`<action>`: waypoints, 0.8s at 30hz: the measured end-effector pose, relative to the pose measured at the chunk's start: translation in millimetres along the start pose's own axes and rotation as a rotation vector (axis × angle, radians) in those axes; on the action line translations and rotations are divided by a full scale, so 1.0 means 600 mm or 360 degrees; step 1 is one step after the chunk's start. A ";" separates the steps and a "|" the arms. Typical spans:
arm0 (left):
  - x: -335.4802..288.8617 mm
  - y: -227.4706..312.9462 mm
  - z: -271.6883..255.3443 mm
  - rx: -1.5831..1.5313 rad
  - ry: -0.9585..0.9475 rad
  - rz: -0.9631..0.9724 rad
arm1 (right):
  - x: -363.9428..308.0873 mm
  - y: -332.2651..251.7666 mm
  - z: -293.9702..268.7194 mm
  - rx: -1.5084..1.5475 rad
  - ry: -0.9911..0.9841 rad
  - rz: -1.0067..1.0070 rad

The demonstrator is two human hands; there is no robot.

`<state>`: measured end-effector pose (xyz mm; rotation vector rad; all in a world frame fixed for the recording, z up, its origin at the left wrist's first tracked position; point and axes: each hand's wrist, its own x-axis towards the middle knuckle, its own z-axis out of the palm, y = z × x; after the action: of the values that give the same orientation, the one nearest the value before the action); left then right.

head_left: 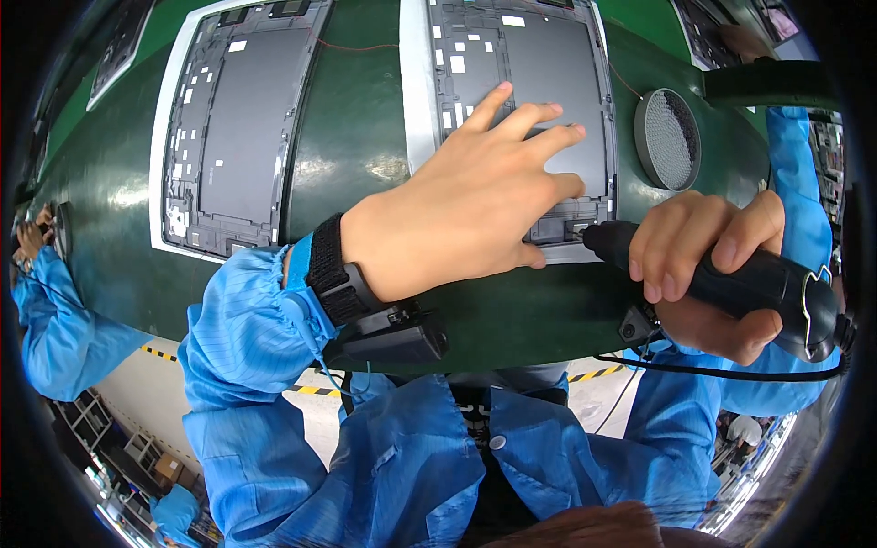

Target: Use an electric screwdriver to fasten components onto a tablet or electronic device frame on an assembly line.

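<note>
A flat grey-black device panel (559, 87), dotted with small white stickers, lies in front of me on a white sheet. My left hand (466, 201) spreads over its near half, fingers stretched out and apart, fingertips on or just above the surface. My right hand (708, 260) is wrapped round a black electric screwdriver (607, 243), held nearly level. The screwdriver's tip points left at the panel's near right corner; whether it sits in a screw is too small to tell. A round grey-rimmed dish (643, 137) with a textured inside stands just right of the panel.
A second similar panel (251, 119) lies on a white-edged sheet to the left on the green table (352, 119). A thin red wire (358, 46) runs between the panels. The screwdriver's black cable (731, 370) loops along the near right. Blue-sleeved co-workers (68, 315) are at the sides.
</note>
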<state>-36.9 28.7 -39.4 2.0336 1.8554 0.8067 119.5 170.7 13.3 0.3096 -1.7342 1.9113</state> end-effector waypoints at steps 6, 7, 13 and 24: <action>-0.001 -0.001 0.002 0.0006 0.0006 -0.0005 | -0.005 0.008 0.007 -0.0001 0.0014 -0.0044; -0.001 -0.002 0.003 0.0015 0.0000 -0.0006 | -0.008 0.009 0.010 0.0001 0.0014 -0.0043; -0.001 0.000 0.003 0.0007 0.0000 -0.0007 | -0.012 0.016 0.017 -0.0017 0.0029 -0.0103; 0.001 0.002 0.001 0.0034 -0.0037 -0.0013 | -0.014 0.026 0.020 -0.0036 0.0154 -0.0098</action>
<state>-35.5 29.3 -39.3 2.0381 1.8667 0.7605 116.3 156.4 -2.3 0.2550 -1.6628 1.8314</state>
